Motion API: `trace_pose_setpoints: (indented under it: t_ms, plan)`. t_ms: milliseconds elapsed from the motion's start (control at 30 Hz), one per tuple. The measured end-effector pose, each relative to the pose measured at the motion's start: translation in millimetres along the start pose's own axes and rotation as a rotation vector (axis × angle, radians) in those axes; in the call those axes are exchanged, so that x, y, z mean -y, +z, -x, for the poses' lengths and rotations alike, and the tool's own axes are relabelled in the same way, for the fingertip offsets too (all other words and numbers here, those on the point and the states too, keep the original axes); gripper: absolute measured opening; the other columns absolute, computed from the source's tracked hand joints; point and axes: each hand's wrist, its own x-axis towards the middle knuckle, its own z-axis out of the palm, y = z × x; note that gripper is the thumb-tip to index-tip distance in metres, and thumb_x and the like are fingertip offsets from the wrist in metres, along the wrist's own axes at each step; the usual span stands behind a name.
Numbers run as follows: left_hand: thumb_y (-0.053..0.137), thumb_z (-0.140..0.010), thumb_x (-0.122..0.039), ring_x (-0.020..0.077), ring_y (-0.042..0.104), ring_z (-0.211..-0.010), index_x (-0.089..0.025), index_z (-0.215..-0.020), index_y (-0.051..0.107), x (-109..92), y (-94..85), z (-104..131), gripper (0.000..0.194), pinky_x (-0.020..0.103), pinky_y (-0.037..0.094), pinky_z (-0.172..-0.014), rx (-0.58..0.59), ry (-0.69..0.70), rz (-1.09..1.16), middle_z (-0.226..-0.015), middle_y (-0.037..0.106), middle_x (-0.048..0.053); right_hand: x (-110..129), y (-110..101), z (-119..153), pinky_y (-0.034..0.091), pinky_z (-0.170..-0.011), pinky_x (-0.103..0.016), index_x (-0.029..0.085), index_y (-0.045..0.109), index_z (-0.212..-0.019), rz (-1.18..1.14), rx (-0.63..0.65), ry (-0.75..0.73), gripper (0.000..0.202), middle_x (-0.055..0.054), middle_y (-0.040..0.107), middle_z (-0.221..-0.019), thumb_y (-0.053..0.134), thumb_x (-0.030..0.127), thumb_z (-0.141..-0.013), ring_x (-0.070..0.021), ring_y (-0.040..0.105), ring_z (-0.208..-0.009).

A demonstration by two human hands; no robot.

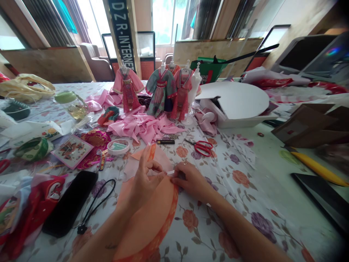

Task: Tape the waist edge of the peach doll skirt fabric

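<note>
A sheer orange fabric piece point(148, 222) with a patterned orange border lies on the table under my hands. My left hand point(144, 178) is over the fabric, its thumb and forefinger pinched together. From the right, my right hand point(191, 178) reaches the fabric's edge with its fingertips closed. A short, narrow white strip point(170, 173) spans the gap between both sets of fingertips. Whether the fabric is also caught in either pinch cannot be made out. Just beyond are red-handled scissors point(203, 148), a small black tube point(165, 142) and a roll of tape point(118, 146).
Dressed doll-size mannequins point(160, 91) stand at the back among pink cloth scraps point(147, 127). A black phone point(70, 203) with a cord lies left. A white round board point(237, 98) and brown boxes point(308, 122) are right, near a dark tablet-like slab point(316, 196).
</note>
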Motion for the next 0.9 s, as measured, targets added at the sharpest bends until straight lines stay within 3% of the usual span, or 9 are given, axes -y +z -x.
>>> trace_pose_setpoints:
  t_ms: [133, 333, 533, 900]
  plan:
    - [0.065, -0.079, -0.021, 0.0123, 0.054, -0.076, -0.034, -0.144, 0.011, -1, -0.4, 0, 0.085, 0.025, 0.045, -0.070, 0.041, -0.041, 0.055, -0.078, 0.056, -0.003, -7, 1, 1, 0.038, -0.058, -0.025, 0.019, 0.055, -0.075, -0.325, 0.044, 0.087, 0.006, 0.003, 0.057, -0.066, 0.059, 0.014, -0.075, -0.0128, 0.051, -0.062]
    - [0.064, -0.080, -0.017, 0.0126, 0.055, -0.075, -0.030, -0.146, 0.004, -1, 0.2, 1, 0.089, 0.028, 0.045, -0.074, 0.110, -0.077, 0.141, -0.078, 0.057, -0.002, -12, 4, 2, 0.044, -0.059, -0.025, 0.017, 0.056, -0.099, -0.752, 0.120, 0.224, 0.030, -0.001, 0.066, -0.076, 0.064, 0.020, -0.070, -0.0123, 0.058, -0.062]
    - [0.062, -0.081, -0.017, 0.0133, 0.056, -0.077, -0.028, -0.147, 0.000, 2, 4.7, 4, 0.091, 0.030, 0.045, -0.079, 0.182, -0.091, 0.113, -0.076, 0.057, -0.002, -15, 6, 2, 0.047, -0.052, -0.024, 0.017, 0.054, -0.104, -0.898, 0.132, 0.318, 0.037, -0.002, 0.069, -0.075, 0.068, 0.027, -0.070, -0.0098, 0.057, -0.051]
    - [0.061, -0.082, -0.019, 0.0148, 0.057, -0.083, -0.029, -0.147, 0.002, 0, 9.0, 7, 0.089, 0.034, 0.042, -0.088, 0.119, -0.145, 0.104, -0.078, 0.057, -0.002, -4, -2, 5, 0.055, -0.057, -0.023, 0.015, 0.052, -0.111, -1.009, 0.180, 0.394, 0.045, -0.003, 0.069, -0.079, 0.069, 0.033, -0.073, -0.0102, 0.063, -0.056]
